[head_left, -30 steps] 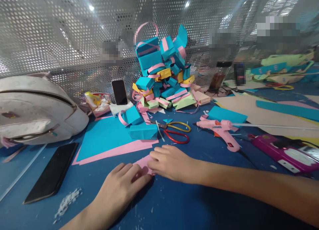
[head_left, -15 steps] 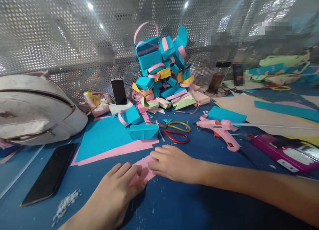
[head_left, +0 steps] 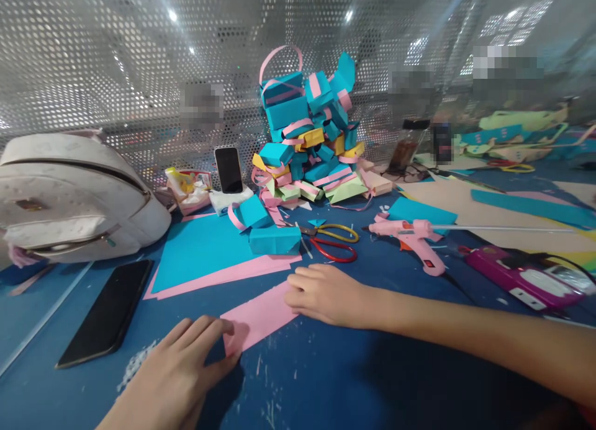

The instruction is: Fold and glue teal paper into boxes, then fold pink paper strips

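A flat strip of pink paper (head_left: 258, 318) lies slanted on the table between my hands. My left hand (head_left: 186, 355) holds its left end, thumb at the lower corner and forefinger at the upper one. My right hand (head_left: 321, 293) has its fingers curled down on the right end, hiding that edge. Just beyond are scissors (head_left: 335, 242) with one yellow and one red handle, lying by a blue folded paper box (head_left: 274, 240). Blue sheets (head_left: 190, 253) lie over pink sheets (head_left: 233, 272) behind the strip.
A tall pile of blue, yellow and pink paper boxes (head_left: 286, 113) stands against the perforated metal wall. To the right are a pink glue gun (head_left: 419, 230) and a purple power strip (head_left: 521, 278). A black phone (head_left: 107, 312) and white backpack (head_left: 79, 200) sit at left.
My left hand has slid left and toward me, baring more of the pink strip. My right hand stays on the right end. The view has shifted slightly.
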Available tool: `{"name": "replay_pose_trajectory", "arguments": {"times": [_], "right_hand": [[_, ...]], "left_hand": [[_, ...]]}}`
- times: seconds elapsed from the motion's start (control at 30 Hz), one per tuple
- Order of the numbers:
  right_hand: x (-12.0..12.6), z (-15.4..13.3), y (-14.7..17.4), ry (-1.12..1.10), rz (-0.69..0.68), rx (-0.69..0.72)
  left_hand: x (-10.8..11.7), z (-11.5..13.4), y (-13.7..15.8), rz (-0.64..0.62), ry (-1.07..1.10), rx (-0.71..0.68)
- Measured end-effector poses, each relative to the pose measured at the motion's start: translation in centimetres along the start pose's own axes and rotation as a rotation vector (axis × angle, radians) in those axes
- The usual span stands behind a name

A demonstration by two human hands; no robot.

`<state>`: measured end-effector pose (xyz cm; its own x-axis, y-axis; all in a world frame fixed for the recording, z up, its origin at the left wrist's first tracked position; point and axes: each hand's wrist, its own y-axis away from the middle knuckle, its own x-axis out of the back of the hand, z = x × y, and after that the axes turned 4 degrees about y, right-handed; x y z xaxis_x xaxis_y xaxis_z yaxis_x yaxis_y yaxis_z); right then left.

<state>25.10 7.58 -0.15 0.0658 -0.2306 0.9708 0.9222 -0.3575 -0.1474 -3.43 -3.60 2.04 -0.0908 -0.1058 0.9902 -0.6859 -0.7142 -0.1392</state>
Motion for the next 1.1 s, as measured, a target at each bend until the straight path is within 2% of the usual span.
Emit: {"name": "replay_pose_trajectory", "arguments": {"times": [0.17, 0.27, 0.33, 0.4, 0.47, 0.6, 0.73, 0.97, 1.1], "right_hand": [[0.1, -0.1, 0.0, 0.012, -0.018, 0.007], [0.1, -0.1, -0.1, 0.028, -0.021, 0.014], [0.1, -0.1, -0.1, 0.025, -0.016, 0.010], [0.2, -0.1, -0.1, 0.021, -0.018, 0.008], [0.2, -0.1, -0.1, 0.021, -0.019, 0.013], [0.2, -0.1, -0.1, -0.009, -0.001, 0.002], [0.4, -0.1, 0.0, -0.034, 0.039, -0.018], [0.5, -1.2, 1.5, 0.077, 0.247, 0.044], [-0.1, -1.8, 3.4, 0.018, 0.218, 0.014]], "left_hand": [[0.7, 0.0, 1.2, 0.044, -0.002, 0.019], [1.0, 0.7, 1.0, 0.100, -0.103, -0.016], [1.2, 1.7, 0.4, 0.181, -0.209, -0.063], [1.2, 2.8, -0.6, 0.110, -0.256, -0.194], [0.8, 3.9, -1.8, 0.101, -0.233, -0.241], [-1.2, 5.1, -4.0, 0.114, -0.152, -0.201], [-2.7, 5.1, -5.0, 0.081, -0.110, -0.200], [-2.4, 4.5, -5.2, 0.072, -0.058, -0.214], [-2.9, 4.3, -5.2, 0.128, -0.092, -0.234]]}}
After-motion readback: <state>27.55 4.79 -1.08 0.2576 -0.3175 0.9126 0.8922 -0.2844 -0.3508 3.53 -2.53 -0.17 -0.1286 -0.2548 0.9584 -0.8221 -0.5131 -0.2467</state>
